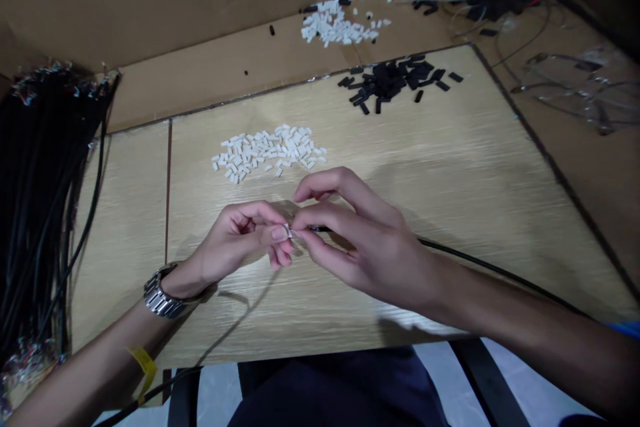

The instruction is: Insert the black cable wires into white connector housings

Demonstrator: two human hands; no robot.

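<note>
Connector [289, 231]: small, white, just on the near side of the white pile [273, 150], at the left hand's fingertips.
Bundle [40, 200]: black cables with coloured wire ends, well left of the white pile.
Watch [167, 293]: on the left wrist, left of the white pile and nearer the person.
Left hand [245, 233]: near side of the white pile; thumb and forefinger closed on the connector.
Far pile [333, 27]: more white pieces, beyond the white pile, to its right.
Right hand [363, 230]: near side and right of the white pile; thumb and forefinger pinched together on the cable's end, beside the connector; finer detail too small to tell.
Black pile [387, 81]: short pieces, right of and beyond the white pile.
Cable [500, 272]: black, trailing rightward from the right hand, away from the white pile.
</note>
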